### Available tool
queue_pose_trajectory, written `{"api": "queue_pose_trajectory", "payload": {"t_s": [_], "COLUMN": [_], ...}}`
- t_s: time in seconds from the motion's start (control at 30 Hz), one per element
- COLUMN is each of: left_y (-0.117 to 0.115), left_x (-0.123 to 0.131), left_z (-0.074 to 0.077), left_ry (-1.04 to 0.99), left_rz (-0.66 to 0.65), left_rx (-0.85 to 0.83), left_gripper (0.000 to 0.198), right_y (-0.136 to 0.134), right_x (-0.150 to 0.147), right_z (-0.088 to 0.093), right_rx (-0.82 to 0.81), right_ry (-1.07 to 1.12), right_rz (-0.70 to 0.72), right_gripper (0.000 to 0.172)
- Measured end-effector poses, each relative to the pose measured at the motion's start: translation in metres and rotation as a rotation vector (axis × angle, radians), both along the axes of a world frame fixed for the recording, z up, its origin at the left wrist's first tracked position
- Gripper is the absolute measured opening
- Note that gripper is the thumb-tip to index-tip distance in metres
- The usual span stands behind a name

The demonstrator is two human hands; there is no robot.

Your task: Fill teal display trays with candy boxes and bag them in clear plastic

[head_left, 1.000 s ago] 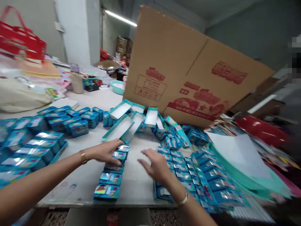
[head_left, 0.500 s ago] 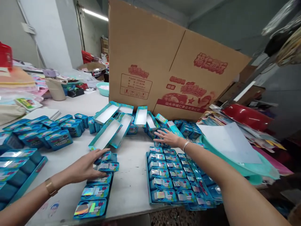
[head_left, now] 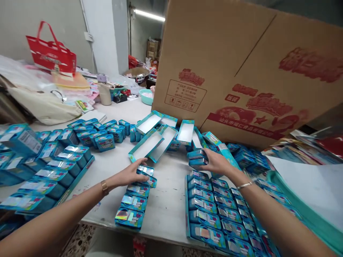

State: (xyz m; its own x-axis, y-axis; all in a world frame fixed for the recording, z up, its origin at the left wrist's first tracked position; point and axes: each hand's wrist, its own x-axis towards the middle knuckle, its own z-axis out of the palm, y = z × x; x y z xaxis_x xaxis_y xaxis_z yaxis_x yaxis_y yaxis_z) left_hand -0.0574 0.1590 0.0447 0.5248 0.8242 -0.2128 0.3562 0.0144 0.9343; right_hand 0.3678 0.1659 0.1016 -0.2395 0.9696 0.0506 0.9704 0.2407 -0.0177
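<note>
My left hand point(head_left: 134, 174) is closed around the far end of a row of small blue packs point(head_left: 134, 202) with shiny labels on top. Its thumb presses the near side, and its fingers reach over the far packs. In my right hand point(head_left: 218, 162) is a pair of small blue packs point(head_left: 197, 158), raised above the far edge of a filled blue tray point(head_left: 188, 208). Neat columns of the same packs stand in that tray. Shallow blue trays with white insides point(head_left: 146, 144) lie loosely piled beyond my hands.
A large cardboard box point(head_left: 222, 46) stands behind the pile. At left are more blue packs point(head_left: 104, 142) and another filled tray point(head_left: 77, 177). A teal basin point(head_left: 318, 228) holding white paper point(head_left: 311, 189) sits at right. A red bag point(head_left: 53, 53) stands at the back left.
The view has swung to the left. My right hand has picked up a pair of blue packs from beyond the tray. My left hand stays at the row's far end.
</note>
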Motion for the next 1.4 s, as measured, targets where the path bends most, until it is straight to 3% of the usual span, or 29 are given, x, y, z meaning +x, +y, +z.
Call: {"api": "queue_pose_trajectory", "payload": {"t_s": [0.13,0.23,0.33,0.43,0.57,0.67,0.73,0.83,1.03,1.23,1.4], "left_y": [0.003,-0.001,-0.014,-0.023,-0.024,-0.022,-0.020,-0.017,-0.017,-0.015,-0.021], "left_x": [-0.009,-0.004,0.008,0.013,0.008,0.004,0.002,0.002,0.003,0.008,0.007], "left_z": [-0.020,-0.029,-0.036,-0.043,-0.042,-0.032,-0.025,-0.025,-0.045,-0.048,-0.044], "left_ry": [-0.466,-0.540,-0.512,-0.603,-0.580,-0.389,-0.257,-0.204,-0.425,-0.473,-0.484], "left_rz": [0.009,0.073,0.122,0.184,0.161,0.102,0.048,0.001,0.101,0.145,0.148], "left_rx": [-0.288,-0.268,-0.149,-0.191,-0.178,-0.093,-0.027,-0.002,-0.085,-0.168,-0.204], "left_gripper": [0.081,0.059,0.049,0.051,0.055,0.056,0.056,0.050,0.034,0.035,0.032], "right_y": [-0.009,-0.015,-0.018,-0.017,-0.011,-0.007,-0.005,-0.005,0.002,0.012,0.009], "right_x": [-0.033,-0.077,-0.122,-0.148,-0.144,-0.134,-0.134,-0.138,-0.131,-0.134,-0.144], "right_z": [0.016,0.016,0.004,-0.018,-0.049,-0.064,-0.068,-0.067,-0.047,-0.055,-0.057], "right_rx": [0.046,0.002,-0.141,-0.249,-0.299,-0.296,-0.280,-0.244,-0.044,-0.279,-0.248], "right_ry": [0.302,0.433,0.289,0.062,0.185,0.440,0.527,0.534,0.524,0.423,0.289], "right_rz": [-0.040,0.044,0.101,0.096,0.072,0.034,-0.005,-0.026,-0.100,-0.010,-0.074], "right_gripper": [0.085,0.085,0.086,0.085,0.089,0.059,0.051,0.047,0.047,0.037,0.037]}}
